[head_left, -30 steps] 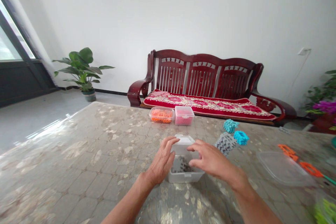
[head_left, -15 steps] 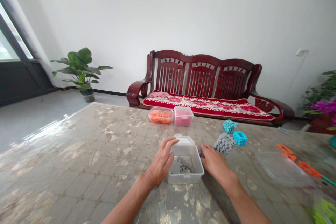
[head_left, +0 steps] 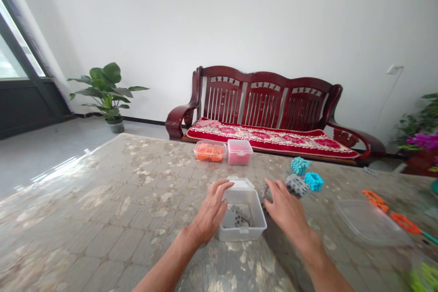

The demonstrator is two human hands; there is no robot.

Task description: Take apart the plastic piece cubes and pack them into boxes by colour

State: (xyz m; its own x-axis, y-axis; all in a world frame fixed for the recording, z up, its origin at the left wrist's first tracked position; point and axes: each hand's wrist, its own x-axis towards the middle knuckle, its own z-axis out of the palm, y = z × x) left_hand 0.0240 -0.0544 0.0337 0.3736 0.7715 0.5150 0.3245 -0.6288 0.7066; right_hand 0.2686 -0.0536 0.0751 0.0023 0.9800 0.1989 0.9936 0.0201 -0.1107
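Head view, grey piece (head_left: 266,192) at right fingers (head_left: 273,188), beside box (head_left: 242,234)

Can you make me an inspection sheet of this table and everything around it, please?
Surface: patterned table.
Job's things: box, lid open, gray pieces inside; gray block to its right.
Clutter: orange tub and pink tub beyond the box; two blue clusters near the gray block; clear lid, orange links and green pieces farther right.
Hands: left hand at the box's left side; right hand at a gray piece beside the box, grip unclear.
Cables: cord hanging from a wall socket.
Surroundings: red bench behind the table, potted plant left, purple flowers right.
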